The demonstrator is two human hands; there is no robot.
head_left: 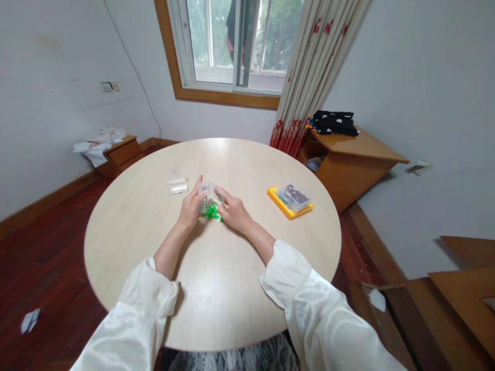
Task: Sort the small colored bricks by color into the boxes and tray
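Observation:
Between my two hands a small clear plastic box is tilted, its open side towards me. My left hand grips its left side, and my right hand has hold of its right side. Small bright green pieces lie in a loose heap at the box's near edge, some seemingly on the table; their exact kind is too small to make out. To the left of my left hand, a clear plastic lid or shallow tray rests on the table.
A round pale wooden table stands in front of me. On its right side lies a yellow-edged tray with a clear box of dark pieces on top. Beyond the table are a wooden cabinet, a curtain and a window.

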